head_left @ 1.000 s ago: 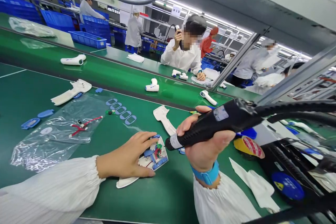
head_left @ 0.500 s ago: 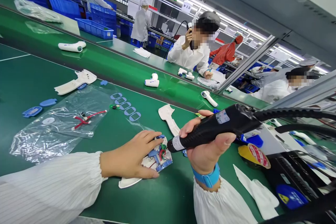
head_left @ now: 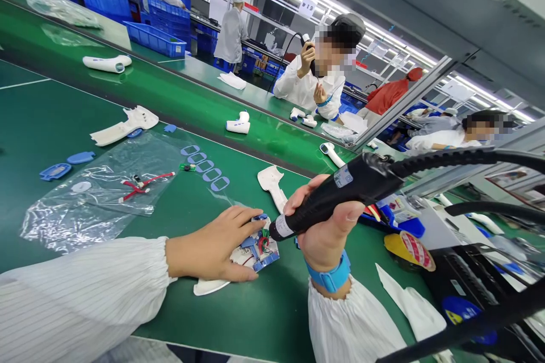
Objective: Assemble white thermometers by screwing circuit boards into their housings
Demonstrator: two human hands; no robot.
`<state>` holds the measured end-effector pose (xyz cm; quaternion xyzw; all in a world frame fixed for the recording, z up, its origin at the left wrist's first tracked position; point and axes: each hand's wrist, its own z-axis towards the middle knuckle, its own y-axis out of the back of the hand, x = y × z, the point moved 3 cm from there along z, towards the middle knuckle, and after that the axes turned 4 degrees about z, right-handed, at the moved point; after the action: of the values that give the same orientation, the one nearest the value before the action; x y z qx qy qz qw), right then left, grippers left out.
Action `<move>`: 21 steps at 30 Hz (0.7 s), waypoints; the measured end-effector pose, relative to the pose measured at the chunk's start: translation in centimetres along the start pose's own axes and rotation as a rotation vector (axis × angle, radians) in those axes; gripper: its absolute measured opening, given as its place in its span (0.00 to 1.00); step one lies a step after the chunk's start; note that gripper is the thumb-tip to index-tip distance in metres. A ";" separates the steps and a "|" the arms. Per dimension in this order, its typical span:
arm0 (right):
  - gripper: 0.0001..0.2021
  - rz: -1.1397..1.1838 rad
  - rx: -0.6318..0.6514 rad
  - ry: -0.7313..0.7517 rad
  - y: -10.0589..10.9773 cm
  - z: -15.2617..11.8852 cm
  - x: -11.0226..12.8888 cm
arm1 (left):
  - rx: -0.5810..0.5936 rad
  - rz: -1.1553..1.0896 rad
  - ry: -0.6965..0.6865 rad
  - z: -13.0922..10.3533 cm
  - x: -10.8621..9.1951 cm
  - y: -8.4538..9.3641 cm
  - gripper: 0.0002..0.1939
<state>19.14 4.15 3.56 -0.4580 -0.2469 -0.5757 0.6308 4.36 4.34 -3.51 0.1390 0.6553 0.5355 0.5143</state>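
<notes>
My left hand (head_left: 215, 244) presses down and grips an open thermometer housing (head_left: 266, 261), whose inside shows blue parts and red and green wires. Part of that white shell is hidden under the palm. In my right hand (head_left: 326, 232) is a black electric screwdriver (head_left: 323, 195), held at a slant with its nose at the housing's upper right edge. Whether its bit touches a screw cannot be made out. Just beyond lies a loose white shell half (head_left: 272, 184). A blue strap (head_left: 330, 278) circles my right wrist.
Left of my hands, a clear plastic bag (head_left: 93, 198) lies under red-wired parts (head_left: 138, 187). Blue oval frames (head_left: 206, 167) lie in a row. Behind runs a green conveyor belt (head_left: 179, 99) bearing white thermometers (head_left: 238, 123). A yellow tape roll (head_left: 409, 250) sits right. A co-worker (head_left: 293, 79) sits across.
The screwdriver and my right hand have shifted slightly left and tilted a little. Thermometers on the belt have moved left. The co-worker across has raised a hand from the table.
</notes>
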 end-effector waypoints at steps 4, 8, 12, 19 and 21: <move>0.27 -0.003 0.005 0.019 0.0 -0.1 0.1 | 0.009 -0.001 0.008 -0.1 0.0 0.2 0.39; 0.27 0.017 -0.035 0.061 -0.1 -0.1 1.4 | -0.043 -0.020 0.004 -0.2 -0.1 0.2 0.39; 0.29 0.054 -0.114 0.102 -0.7 -0.2 3.8 | -0.206 -0.052 -0.039 0.1 -0.4 0.3 0.27; 0.29 0.051 -0.100 0.126 -1.3 -0.6 4.9 | -0.296 -0.027 -0.082 0.1 -0.6 0.4 0.10; 0.29 0.032 -0.105 0.109 -1.0 -0.8 4.2 | -0.268 -0.018 -0.073 0.0 -0.4 0.5 0.11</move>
<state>18.90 1.46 7.06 -0.4624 -0.1742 -0.6019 0.6274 4.42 4.22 -2.88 0.0825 0.5599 0.6081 0.5567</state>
